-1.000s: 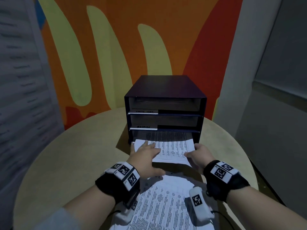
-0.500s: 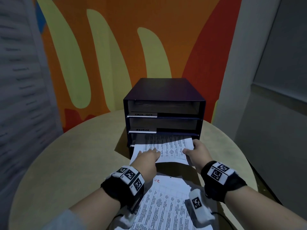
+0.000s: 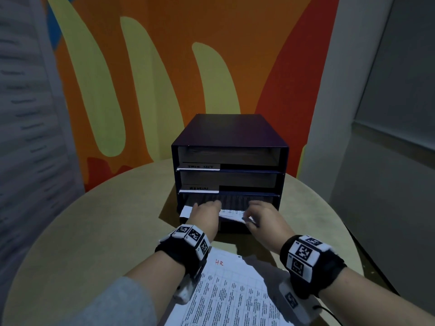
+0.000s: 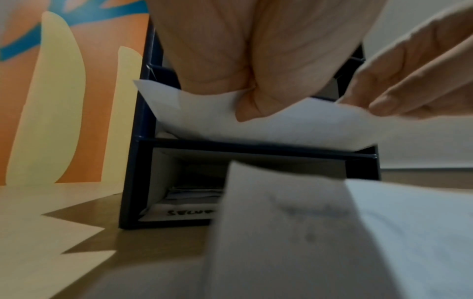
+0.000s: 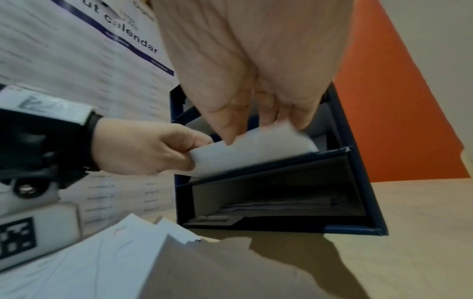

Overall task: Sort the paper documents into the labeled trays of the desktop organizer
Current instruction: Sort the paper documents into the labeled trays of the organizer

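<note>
A dark blue desktop organizer (image 3: 229, 130) stands on the round table, its stacked trays open toward me. A printed sheet (image 3: 231, 212) is mostly inside the tray under the two labelled ones, with only its near edge sticking out. My left hand (image 3: 207, 208) pinches the sheet's left end, thumb underneath, as the right wrist view shows on the sheet (image 5: 250, 153). My right hand (image 3: 256, 211) holds the right end with its fingertips. In the left wrist view the sheet (image 4: 294, 125) bows over the tray's front lip. The bottom tray (image 4: 189, 212) holds papers and a handwritten label.
A stack of printed papers (image 3: 230, 297), the top one marked in red, lies on the beige table (image 3: 94, 231) just before me, under my wrists. A painted orange and yellow wall rises behind the organizer, a printed poster hangs on the left, and a grey wall closes the right.
Both hands have moved forward to the organizer's front and pushed the sheet deeper into the tray. Much of it lay outside before; now only a narrow strip shows.
</note>
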{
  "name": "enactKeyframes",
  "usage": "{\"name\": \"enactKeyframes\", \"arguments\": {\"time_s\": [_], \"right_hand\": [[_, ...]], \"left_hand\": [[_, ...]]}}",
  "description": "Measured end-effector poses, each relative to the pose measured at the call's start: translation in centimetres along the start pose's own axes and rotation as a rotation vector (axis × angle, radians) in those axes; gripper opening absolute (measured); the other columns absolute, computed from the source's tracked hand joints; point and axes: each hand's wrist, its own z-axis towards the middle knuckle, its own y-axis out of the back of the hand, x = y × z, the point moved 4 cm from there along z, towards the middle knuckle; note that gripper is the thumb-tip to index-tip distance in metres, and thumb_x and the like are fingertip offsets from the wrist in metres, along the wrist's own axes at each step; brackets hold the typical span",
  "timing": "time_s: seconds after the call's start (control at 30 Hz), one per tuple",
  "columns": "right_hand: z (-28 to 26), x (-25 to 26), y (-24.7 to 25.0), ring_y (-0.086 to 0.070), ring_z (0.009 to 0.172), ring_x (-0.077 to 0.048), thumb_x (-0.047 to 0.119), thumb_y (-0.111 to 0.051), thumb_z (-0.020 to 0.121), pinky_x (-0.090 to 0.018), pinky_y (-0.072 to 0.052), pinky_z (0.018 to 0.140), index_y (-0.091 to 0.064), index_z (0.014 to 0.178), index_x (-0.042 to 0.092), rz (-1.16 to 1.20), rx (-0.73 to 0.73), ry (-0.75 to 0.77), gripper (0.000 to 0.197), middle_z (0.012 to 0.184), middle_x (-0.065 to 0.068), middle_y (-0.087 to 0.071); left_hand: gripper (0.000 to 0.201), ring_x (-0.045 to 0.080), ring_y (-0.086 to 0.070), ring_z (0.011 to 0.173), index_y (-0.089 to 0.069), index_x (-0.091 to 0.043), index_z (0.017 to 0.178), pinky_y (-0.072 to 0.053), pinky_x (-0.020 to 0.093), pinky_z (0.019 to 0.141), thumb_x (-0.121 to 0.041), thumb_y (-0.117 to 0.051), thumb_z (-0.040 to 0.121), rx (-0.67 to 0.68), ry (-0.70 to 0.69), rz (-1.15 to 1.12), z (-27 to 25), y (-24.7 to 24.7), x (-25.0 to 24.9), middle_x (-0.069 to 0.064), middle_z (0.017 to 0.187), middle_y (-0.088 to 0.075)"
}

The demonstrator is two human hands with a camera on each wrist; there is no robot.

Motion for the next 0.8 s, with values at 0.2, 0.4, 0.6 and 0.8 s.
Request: {"name": "enactKeyframes", "arguments": {"time_s": [0.2,0.4,0.6,0.8], "right_hand": [[0.8,1.5,-0.7,-0.049,0.104,-0.019,0.007,-0.054,0.089,-0.029,-0.042,0.09,-0.07,0.101,0.02,-0.178,-0.001,0.159,0.023,0.116,0.005,-0.064],[2.2,0.9,-1.8,-0.047,0.116,-0.023,0.005,-0.048,0.088,-0.036,-0.043,0.098,-0.064,0.119,0.014,-0.262,0.07,0.104,0.037,0.127,0.0,-0.059],[3.8,0.1,-2.6,-0.044,0.121,-0.026,0.009,-0.047,0.092,-0.036,-0.042,0.101,-0.051,0.132,0.011,-0.25,0.188,-0.029,0.04,0.127,-0.008,-0.052],[5.3,-0.2,-2.9,-0.056,0.105,-0.032,0.03,-0.034,0.102,-0.039,-0.046,0.089,-0.058,0.112,0.008,-0.196,0.224,-0.146,0.034,0.115,-0.015,-0.058]], "left_hand": [[0.029,0.033,-0.054,0.1,-0.038,-0.014,0.083,-0.043,0.036,0.081,0.013,-0.048,0.077,-0.092,-0.013,-0.122,0.8,0.0,-0.1,0.006,0.094,-0.047],[0.026,0.023,-0.053,0.106,-0.059,-0.015,0.113,-0.04,0.032,0.097,-0.007,-0.053,0.089,-0.244,-0.154,0.009,0.5,-0.2,-0.4,0.002,0.117,-0.056],[0.039,0.026,-0.041,0.125,-0.046,-0.015,0.131,-0.027,0.042,0.11,-0.03,-0.049,0.095,-0.128,-0.096,0.159,1.1,-1.4,-1.6,0.005,0.132,-0.048],[0.041,0.032,-0.046,0.122,-0.049,-0.008,0.13,-0.036,0.041,0.101,-0.034,-0.034,0.103,0.0,0.013,0.062,3.0,-1.8,-2.2,0.014,0.133,-0.05]]}}
